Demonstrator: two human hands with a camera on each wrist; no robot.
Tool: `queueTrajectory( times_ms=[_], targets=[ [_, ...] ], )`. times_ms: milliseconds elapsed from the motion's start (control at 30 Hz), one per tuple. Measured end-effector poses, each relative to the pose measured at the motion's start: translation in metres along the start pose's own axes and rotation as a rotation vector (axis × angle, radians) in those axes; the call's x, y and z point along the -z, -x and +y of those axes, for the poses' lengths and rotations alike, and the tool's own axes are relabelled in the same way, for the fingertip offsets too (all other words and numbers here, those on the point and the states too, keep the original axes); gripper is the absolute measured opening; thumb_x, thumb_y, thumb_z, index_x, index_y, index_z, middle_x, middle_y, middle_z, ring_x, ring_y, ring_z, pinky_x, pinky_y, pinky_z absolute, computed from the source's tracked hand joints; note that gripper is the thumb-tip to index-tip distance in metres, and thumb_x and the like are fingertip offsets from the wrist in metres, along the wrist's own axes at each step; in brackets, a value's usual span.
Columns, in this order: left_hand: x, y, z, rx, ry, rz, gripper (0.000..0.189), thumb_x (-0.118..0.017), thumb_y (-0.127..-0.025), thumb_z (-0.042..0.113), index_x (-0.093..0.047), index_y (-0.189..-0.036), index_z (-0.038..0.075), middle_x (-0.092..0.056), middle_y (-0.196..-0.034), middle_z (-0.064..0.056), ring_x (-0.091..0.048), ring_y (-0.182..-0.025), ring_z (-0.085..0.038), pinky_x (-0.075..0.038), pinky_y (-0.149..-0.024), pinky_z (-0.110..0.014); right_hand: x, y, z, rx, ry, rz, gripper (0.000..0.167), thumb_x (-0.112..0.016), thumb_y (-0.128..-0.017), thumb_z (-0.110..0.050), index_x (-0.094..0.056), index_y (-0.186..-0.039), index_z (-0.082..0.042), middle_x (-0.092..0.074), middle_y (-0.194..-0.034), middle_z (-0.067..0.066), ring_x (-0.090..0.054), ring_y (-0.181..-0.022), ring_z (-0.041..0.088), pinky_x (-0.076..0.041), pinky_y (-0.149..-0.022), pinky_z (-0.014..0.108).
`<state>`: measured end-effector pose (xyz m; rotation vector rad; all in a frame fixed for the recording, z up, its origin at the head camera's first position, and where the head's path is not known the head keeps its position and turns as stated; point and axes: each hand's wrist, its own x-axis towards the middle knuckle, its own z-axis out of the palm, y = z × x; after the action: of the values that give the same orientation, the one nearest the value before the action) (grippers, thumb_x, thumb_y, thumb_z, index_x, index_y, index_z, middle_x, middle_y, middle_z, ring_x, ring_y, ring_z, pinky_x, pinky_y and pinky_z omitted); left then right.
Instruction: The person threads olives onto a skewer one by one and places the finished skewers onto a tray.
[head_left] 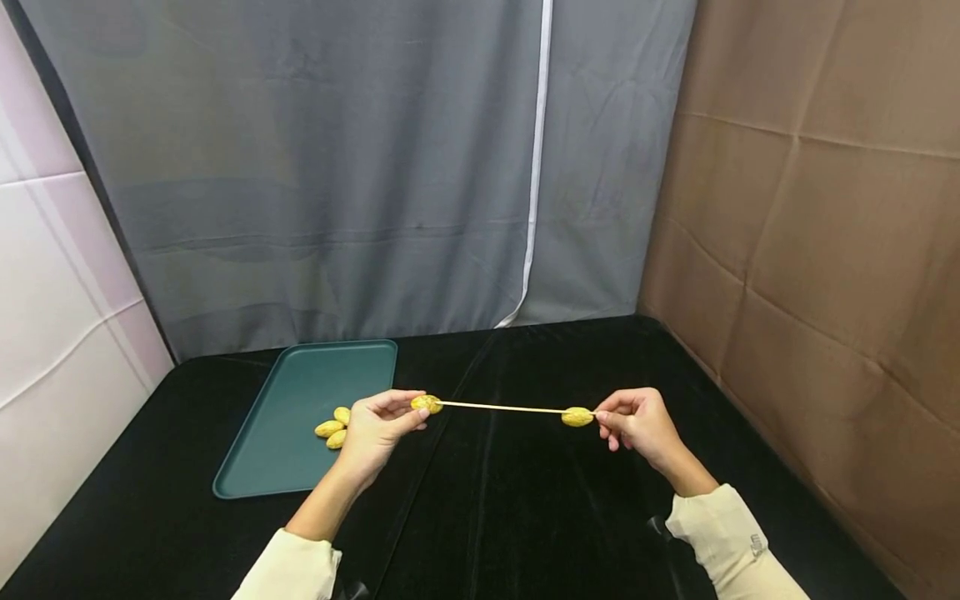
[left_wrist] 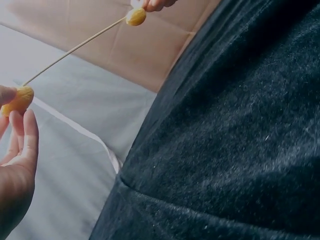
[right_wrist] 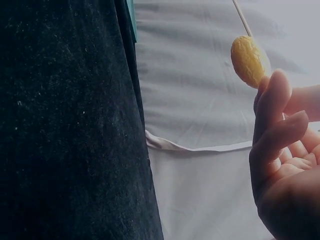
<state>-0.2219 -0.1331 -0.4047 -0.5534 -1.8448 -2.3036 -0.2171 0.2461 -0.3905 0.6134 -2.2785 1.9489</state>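
A thin pale wooden skewer [head_left: 502, 407] is held up level above the table between both hands. My left hand [head_left: 375, 429] pinches a wrinkled yellow oval piece [head_left: 427, 404] at the skewer's left end; the left wrist view shows the thumb over this piece [left_wrist: 22, 99] and fingers beneath. A second yellow oval piece [head_left: 577, 417] is threaded near the right end. Just past it, my right hand [head_left: 637, 425] pinches the skewer's end, its fingertips close against that piece [right_wrist: 248, 61]. The exact kind of the yellow pieces cannot be told.
A dark green tray [head_left: 262, 446] lies on the black cloth-covered table [head_left: 525, 508] at the left. Several more yellow oval pieces [head_left: 328, 428] sit on it, partly behind the left hand. A grey curtain [head_left: 337, 167] stands behind, a brown cloth [head_left: 825, 250] at the right.
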Motion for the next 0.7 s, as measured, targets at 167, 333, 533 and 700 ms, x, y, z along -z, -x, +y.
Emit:
queueTrajectory(
  times_ms=[167, 333, 533, 700],
  targets=[
    [-0.0019, 0.0011, -0.0021, 0.025, 0.122, 0.016, 0.026, -0.065, -0.086, -0.015, -0.076, -0.099, 0.005, -0.075, -0.092, -0.001, -0.071, -0.082, -0.012, -0.058, -0.071, -0.026, -0.0024, -0.0028, -0.0005, 0.0, -0.002, -0.002, 0.019, -0.062, -0.088, 0.011, -0.055, -0.089, 0.029, -0.061, -0.058, -0.001, -0.055, -0.043, 0.005, -0.037, -0.038, 0.016],
    [-0.0031, 0.0025, -0.0041, 0.037, 0.185, 0.007, 0.034, -0.064, -0.086, -0.016, -0.077, -0.096, 0.013, -0.075, -0.094, -0.001, -0.071, -0.084, -0.011, -0.058, -0.072, -0.027, -0.0043, -0.0039, -0.0006, -0.008, 0.0, -0.003, 0.018, -0.062, -0.088, 0.012, -0.055, -0.089, 0.029, -0.061, -0.057, 0.0, -0.055, -0.043, 0.005, -0.038, -0.038, 0.017],
    [-0.0048, 0.0034, -0.006, 0.026, 0.209, -0.002, 0.034, -0.065, -0.085, -0.017, -0.078, -0.097, 0.013, -0.075, -0.094, -0.001, -0.071, -0.084, -0.01, -0.058, -0.072, -0.026, -0.0061, -0.0046, -0.0021, -0.033, 0.002, 0.009, 0.017, -0.063, -0.087, 0.011, -0.056, -0.089, 0.027, -0.061, -0.057, 0.0, -0.055, -0.043, 0.006, -0.038, -0.038, 0.017],
    [-0.0061, 0.0036, -0.0078, 0.025, 0.213, -0.006, 0.04, -0.063, -0.085, -0.019, -0.078, -0.094, 0.017, -0.075, -0.093, 0.0, -0.071, -0.084, -0.01, -0.058, -0.072, -0.026, -0.0071, -0.0042, -0.0039, -0.029, 0.009, 0.003, 0.017, -0.062, -0.087, 0.012, -0.056, -0.088, 0.027, -0.061, -0.057, 0.0, -0.055, -0.043, 0.006, -0.039, -0.039, 0.017]
  ],
)
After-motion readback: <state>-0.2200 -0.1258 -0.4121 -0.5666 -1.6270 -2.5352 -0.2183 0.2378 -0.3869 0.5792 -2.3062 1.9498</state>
